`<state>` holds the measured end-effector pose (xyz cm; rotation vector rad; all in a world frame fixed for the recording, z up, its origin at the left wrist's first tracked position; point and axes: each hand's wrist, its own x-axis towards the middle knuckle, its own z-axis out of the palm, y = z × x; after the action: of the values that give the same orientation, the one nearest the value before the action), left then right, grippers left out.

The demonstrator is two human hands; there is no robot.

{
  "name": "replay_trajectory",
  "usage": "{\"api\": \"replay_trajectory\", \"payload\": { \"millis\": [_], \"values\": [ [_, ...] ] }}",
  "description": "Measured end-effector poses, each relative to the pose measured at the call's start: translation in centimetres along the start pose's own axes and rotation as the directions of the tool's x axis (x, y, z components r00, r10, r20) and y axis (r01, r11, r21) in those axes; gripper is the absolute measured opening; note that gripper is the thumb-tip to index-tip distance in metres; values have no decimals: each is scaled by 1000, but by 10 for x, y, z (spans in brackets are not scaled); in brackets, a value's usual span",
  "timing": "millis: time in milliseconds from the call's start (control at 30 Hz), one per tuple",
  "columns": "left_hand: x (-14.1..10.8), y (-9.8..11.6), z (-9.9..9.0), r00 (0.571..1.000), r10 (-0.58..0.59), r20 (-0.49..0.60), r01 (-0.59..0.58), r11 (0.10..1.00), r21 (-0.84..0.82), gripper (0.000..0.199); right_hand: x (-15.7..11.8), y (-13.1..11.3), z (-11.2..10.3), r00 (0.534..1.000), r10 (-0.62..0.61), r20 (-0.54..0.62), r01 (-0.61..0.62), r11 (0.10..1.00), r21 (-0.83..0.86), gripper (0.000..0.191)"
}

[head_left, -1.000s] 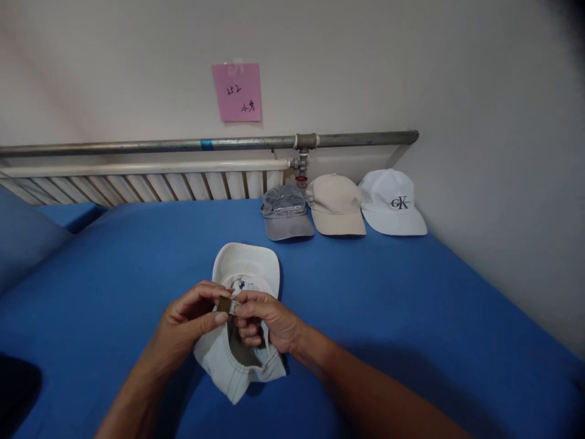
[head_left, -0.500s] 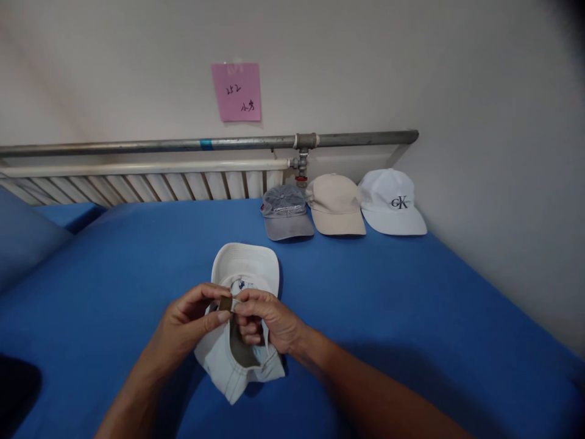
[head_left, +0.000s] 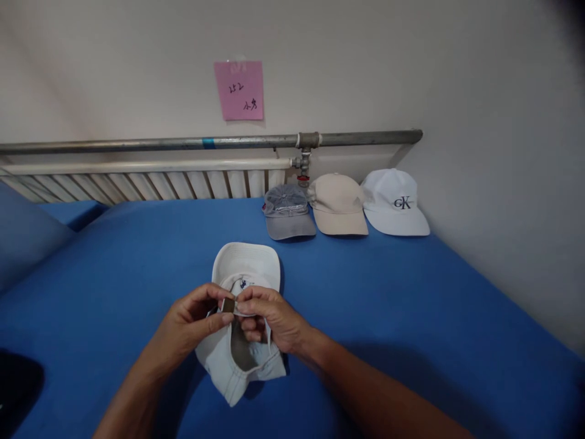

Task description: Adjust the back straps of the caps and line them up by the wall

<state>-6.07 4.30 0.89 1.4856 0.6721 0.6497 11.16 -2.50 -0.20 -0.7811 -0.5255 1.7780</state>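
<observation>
A white baseball cap (head_left: pixel 247 259) lies upside down on the blue surface, brim pointing away from me and a small dark logo showing near the brim. Over its opening, my left hand (head_left: pixel 194 320) pinches a brownish metal buckle (head_left: pixel 228 305) between thumb and fingers. Right beside it, my right hand (head_left: pixel 272 317) is closed on the cap's strap, its thumb and forefinger almost touching the buckle. The fingers cover most of the strap, so I cannot tell how far it runs through the buckle.
Along the back stand a grey cap (head_left: pixel 289 213), a beige cap (head_left: pixel 339 204) and a white cap with dark letters (head_left: pixel 395 204). Behind the blue surface (head_left: pixel 365 292) are a radiator (head_left: pixel 183 183) and a pipe (head_left: pixel 256 142). A pink note (head_left: pixel 240 91) hangs on the wall.
Both hands keep their grip at the same spot. The buckle has tilted slightly, showing a lighter edge on its left. The whole view has shifted very slightly.
</observation>
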Motion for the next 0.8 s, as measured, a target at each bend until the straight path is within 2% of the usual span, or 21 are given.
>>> {"api": "replay_trajectory", "payload": {
  "millis": [167,300,400,567,800],
  "values": [
    [0,2,2,999,6,-35,-8,999,-34,18,0,0,-5,998,-59,13,60,998,-31,25],
    [1,4,3,998,-37,53,40,998,-56,19,0,-1,-6,995,-96,25,97,995,-30,24],
    [1,4,2,995,-37,95,42,998,-52,21,0,-2,-6,996,-82,44,85,993,-79,24],
    [0,6,-1,998,-22,51,23,1000,-21,19,0,-7,-10,996,-6,93,16,994,-104,28],
    [0,11,2,987,-71,141,80,995,-57,18,2,-6,-13,987,-53,150,71,990,-120,29]
  ]
}}
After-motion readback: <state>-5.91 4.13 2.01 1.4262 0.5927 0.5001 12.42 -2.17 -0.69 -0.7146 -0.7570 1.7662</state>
